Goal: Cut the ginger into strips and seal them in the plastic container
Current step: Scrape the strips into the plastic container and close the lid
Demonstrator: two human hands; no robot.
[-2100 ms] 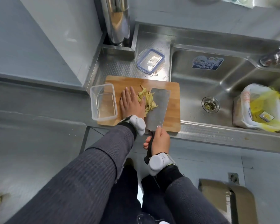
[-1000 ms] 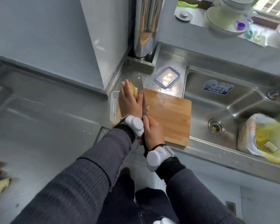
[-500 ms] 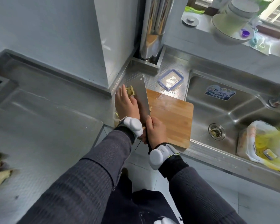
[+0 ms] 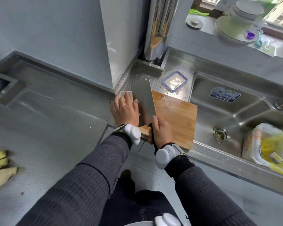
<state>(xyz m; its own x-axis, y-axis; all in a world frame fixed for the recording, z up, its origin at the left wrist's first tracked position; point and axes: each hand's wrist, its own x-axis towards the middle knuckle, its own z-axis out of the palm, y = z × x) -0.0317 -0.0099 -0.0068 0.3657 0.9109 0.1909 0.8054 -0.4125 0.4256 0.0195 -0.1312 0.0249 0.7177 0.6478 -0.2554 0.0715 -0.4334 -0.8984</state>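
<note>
Head view: right hand (image 4: 162,132) grip clamped round the cleaver (image 4: 143,98) handle, blade broad side up, angled over the left end of the cutting board (image 4: 175,118) toward the plastic container (image 4: 121,93). Left hand (image 4: 125,110) grip apart, fingers straight, spread over the ginger strips (image 4: 126,99) at the container's rim, beside the blade (strips mostly hidden under the fingers). Blue-rimmed lid (image 4: 175,81) lies on the counter (image 4: 178,66) behind the board, next to the sink (image 4: 243,115).

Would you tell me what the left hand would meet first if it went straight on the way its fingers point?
Probably the clear plastic container just beyond the left hand, though its height above the rim is unclear.
</note>
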